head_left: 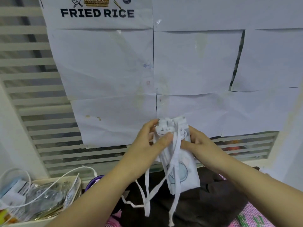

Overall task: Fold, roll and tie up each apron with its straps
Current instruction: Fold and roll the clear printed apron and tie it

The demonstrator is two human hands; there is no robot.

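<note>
Both left hand (148, 142) and right hand (202, 145) grip apron (184, 169); straps (147, 187) dangle before dark cloth (216, 194).

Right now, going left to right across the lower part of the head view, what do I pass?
box of packets → purple object → left hand → apron → right hand → pink cloth
</note>
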